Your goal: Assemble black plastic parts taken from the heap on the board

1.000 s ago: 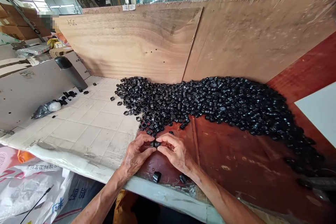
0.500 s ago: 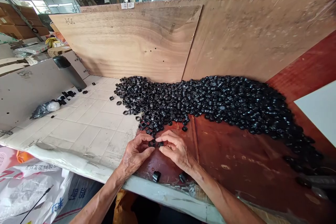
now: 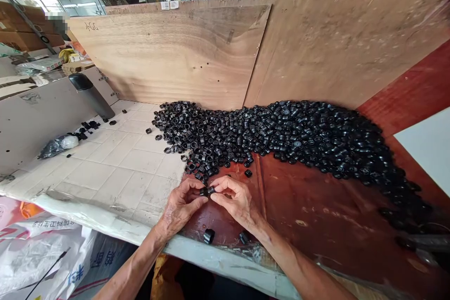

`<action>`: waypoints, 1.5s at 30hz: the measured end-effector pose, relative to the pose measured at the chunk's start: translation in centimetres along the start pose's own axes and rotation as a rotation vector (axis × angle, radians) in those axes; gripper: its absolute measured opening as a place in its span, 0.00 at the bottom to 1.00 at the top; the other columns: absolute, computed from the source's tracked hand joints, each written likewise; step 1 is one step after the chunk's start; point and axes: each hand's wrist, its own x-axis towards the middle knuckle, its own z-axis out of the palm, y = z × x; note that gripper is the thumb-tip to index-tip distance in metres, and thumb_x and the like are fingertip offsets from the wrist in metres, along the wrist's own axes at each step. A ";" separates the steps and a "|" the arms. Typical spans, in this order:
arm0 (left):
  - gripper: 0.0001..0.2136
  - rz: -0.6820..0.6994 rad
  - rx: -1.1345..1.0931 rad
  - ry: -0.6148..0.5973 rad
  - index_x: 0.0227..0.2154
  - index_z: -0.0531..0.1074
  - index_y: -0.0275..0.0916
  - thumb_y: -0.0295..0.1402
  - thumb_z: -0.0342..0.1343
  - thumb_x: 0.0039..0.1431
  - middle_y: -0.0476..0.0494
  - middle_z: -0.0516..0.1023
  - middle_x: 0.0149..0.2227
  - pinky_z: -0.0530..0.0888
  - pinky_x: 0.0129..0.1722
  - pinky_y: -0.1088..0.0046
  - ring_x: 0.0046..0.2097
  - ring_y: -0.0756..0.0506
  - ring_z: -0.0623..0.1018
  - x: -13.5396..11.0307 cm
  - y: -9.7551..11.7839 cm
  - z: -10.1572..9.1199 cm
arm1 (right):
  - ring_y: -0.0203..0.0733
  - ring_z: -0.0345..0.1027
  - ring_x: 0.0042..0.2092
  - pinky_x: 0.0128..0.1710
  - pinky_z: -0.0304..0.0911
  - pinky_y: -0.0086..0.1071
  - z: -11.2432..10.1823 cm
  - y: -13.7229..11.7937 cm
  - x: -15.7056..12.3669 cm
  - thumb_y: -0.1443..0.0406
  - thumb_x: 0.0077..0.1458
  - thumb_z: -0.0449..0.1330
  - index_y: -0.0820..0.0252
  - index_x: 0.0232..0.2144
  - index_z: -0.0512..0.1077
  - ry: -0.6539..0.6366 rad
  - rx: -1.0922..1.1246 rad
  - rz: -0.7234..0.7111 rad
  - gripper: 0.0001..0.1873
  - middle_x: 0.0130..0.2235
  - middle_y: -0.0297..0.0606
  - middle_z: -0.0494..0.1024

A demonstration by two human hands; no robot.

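Note:
Between thumb and fingers my left hand (image 3: 183,201) grips a small black plastic ring (image 3: 203,191). Pinched in my right hand (image 3: 236,198) is a small black threaded piece (image 3: 211,190), its end meeting the ring. My fingertips hide parts of both. Just beyond my hands spreads a long heap of black plastic rings and caps (image 3: 295,136). Close to the front edge, below my hands, lie two loose black pieces, one on the left (image 3: 208,236) and another by my right wrist (image 3: 243,237).
A tall wooden board (image 3: 176,51) stands behind the heap. At the left, a dark bottle (image 3: 92,97) leans near the side panel, with a plastic bag (image 3: 56,146) and scattered black bits in front. White sacks (image 3: 45,258) sit below the table's front edge (image 3: 105,222).
My right hand has moved slightly left, bringing its threaded piece against the ring in my left hand. The small gap between the two pieces has closed.

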 end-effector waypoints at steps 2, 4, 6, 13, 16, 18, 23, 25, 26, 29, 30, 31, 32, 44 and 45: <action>0.11 0.017 0.018 0.006 0.42 0.76 0.41 0.36 0.69 0.58 0.46 0.80 0.41 0.80 0.45 0.69 0.42 0.46 0.81 0.0 -0.1 -0.1 | 0.42 0.77 0.36 0.38 0.74 0.32 0.0 0.0 0.0 0.65 0.51 0.68 0.57 0.34 0.78 0.016 -0.026 0.014 0.06 0.37 0.38 0.83; 0.11 0.046 0.047 0.008 0.43 0.77 0.41 0.35 0.69 0.58 0.46 0.80 0.41 0.80 0.46 0.69 0.43 0.45 0.81 0.0 -0.2 -0.2 | 0.41 0.76 0.34 0.36 0.72 0.31 0.0 -0.1 0.0 0.64 0.52 0.69 0.57 0.39 0.81 0.005 -0.060 0.007 0.10 0.36 0.37 0.83; 0.11 0.082 0.094 0.001 0.43 0.78 0.42 0.35 0.69 0.59 0.45 0.80 0.43 0.80 0.48 0.68 0.45 0.45 0.81 0.0 -0.2 -0.4 | 0.40 0.75 0.33 0.34 0.71 0.31 -0.1 -0.1 0.0 0.64 0.53 0.69 0.56 0.38 0.82 -0.024 -0.104 -0.029 0.09 0.36 0.37 0.83; 0.08 0.236 0.291 -0.021 0.45 0.79 0.42 0.34 0.66 0.64 0.42 0.82 0.45 0.80 0.49 0.66 0.46 0.44 0.82 0.1 -0.2 -0.8 | 0.39 0.74 0.31 0.31 0.67 0.29 0.0 0.7 -0.2 0.57 0.58 0.71 0.58 0.36 0.82 -0.041 -0.202 -0.095 0.10 0.33 0.37 0.82; 0.08 0.321 0.326 -0.013 0.45 0.79 0.43 0.34 0.66 0.64 0.43 0.82 0.44 0.80 0.48 0.68 0.46 0.45 0.83 0.1 0.0 -0.8 | 0.38 0.70 0.28 0.29 0.63 0.28 0.1 0.6 -0.2 0.54 0.61 0.68 0.59 0.33 0.81 -0.040 -0.247 -0.134 0.14 0.29 0.35 0.79; 0.08 0.373 0.339 -0.002 0.45 0.79 0.42 0.35 0.66 0.64 0.43 0.83 0.44 0.81 0.47 0.68 0.46 0.45 0.83 0.2 0.1 -0.7 | 0.37 0.68 0.28 0.29 0.62 0.28 0.2 0.2 -0.2 0.54 0.64 0.66 0.59 0.30 0.80 -0.049 -0.288 -0.162 0.16 0.27 0.34 0.77; 0.07 0.432 0.361 0.007 0.45 0.79 0.42 0.35 0.65 0.65 0.42 0.82 0.44 0.82 0.46 0.68 0.45 0.45 0.83 0.3 0.3 -0.7 | 0.36 0.68 0.28 0.28 0.62 0.28 0.2 -0.9 -0.4 0.59 0.64 0.65 0.59 0.29 0.78 -0.079 -0.304 -0.109 0.12 0.26 0.33 0.74; 0.08 0.441 0.363 0.005 0.45 0.79 0.42 0.34 0.67 0.64 0.42 0.82 0.44 0.82 0.46 0.69 0.45 0.45 0.83 0.3 0.3 -0.7 | 0.37 0.69 0.27 0.29 0.63 0.28 0.2 -1.0 -0.5 0.62 0.64 0.63 0.59 0.31 0.78 -0.097 -0.283 -0.073 0.10 0.26 0.33 0.74; 0.08 0.442 0.362 0.003 0.45 0.79 0.42 0.33 0.67 0.63 0.42 0.82 0.44 0.82 0.46 0.69 0.45 0.45 0.83 0.3 0.3 -0.7 | 0.37 0.70 0.27 0.29 0.64 0.28 0.2 -0.9 -0.5 0.63 0.65 0.62 0.59 0.31 0.78 -0.106 -0.269 -0.059 0.10 0.26 0.33 0.74; 0.09 0.433 0.358 -0.002 0.46 0.80 0.42 0.32 0.67 0.64 0.43 0.82 0.44 0.81 0.46 0.70 0.45 0.46 0.83 0.2 0.3 -0.6 | 0.39 0.73 0.29 0.30 0.66 0.28 0.1 -0.7 -0.4 0.66 0.64 0.63 0.60 0.34 0.79 -0.104 -0.255 -0.073 0.06 0.28 0.35 0.77; 0.09 0.422 0.357 -0.005 0.46 0.80 0.42 0.32 0.66 0.64 0.43 0.82 0.45 0.81 0.46 0.70 0.45 0.46 0.83 0.2 0.3 -0.6 | 0.39 0.74 0.31 0.32 0.67 0.29 0.1 -0.6 -0.4 0.66 0.63 0.64 0.60 0.36 0.80 -0.097 -0.261 -0.108 0.04 0.30 0.36 0.79; 0.08 0.410 0.353 -0.009 0.46 0.80 0.42 0.32 0.66 0.64 0.43 0.82 0.44 0.81 0.46 0.70 0.45 0.46 0.83 0.2 0.3 -0.6 | 0.40 0.75 0.33 0.34 0.68 0.30 0.0 -0.5 -0.3 0.67 0.63 0.64 0.59 0.37 0.80 -0.091 -0.266 -0.151 0.04 0.33 0.38 0.80; 0.08 0.395 0.346 -0.013 0.46 0.81 0.42 0.33 0.66 0.64 0.43 0.82 0.44 0.81 0.47 0.70 0.45 0.46 0.83 0.2 0.4 -0.5 | 0.41 0.76 0.36 0.36 0.69 0.31 0.0 -0.4 -0.3 0.67 0.63 0.65 0.59 0.38 0.80 -0.089 -0.264 -0.197 0.04 0.35 0.39 0.81; 0.07 0.246 0.173 -0.018 0.42 0.83 0.42 0.35 0.67 0.63 0.42 0.83 0.43 0.80 0.50 0.65 0.45 0.44 0.82 0.1 1.6 -0.4 | 0.41 0.77 0.40 0.40 0.71 0.31 -0.1 -0.4 -0.2 0.70 0.62 0.64 0.57 0.40 0.82 -0.043 -0.210 -0.307 0.07 0.40 0.39 0.82; 0.06 0.221 0.138 -0.005 0.41 0.83 0.42 0.35 0.67 0.63 0.42 0.83 0.43 0.80 0.50 0.65 0.45 0.44 0.82 0.1 1.4 -0.4 | 0.41 0.77 0.40 0.41 0.72 0.31 -0.1 -0.4 -0.2 0.70 0.61 0.64 0.57 0.40 0.81 -0.038 -0.211 -0.306 0.07 0.40 0.39 0.82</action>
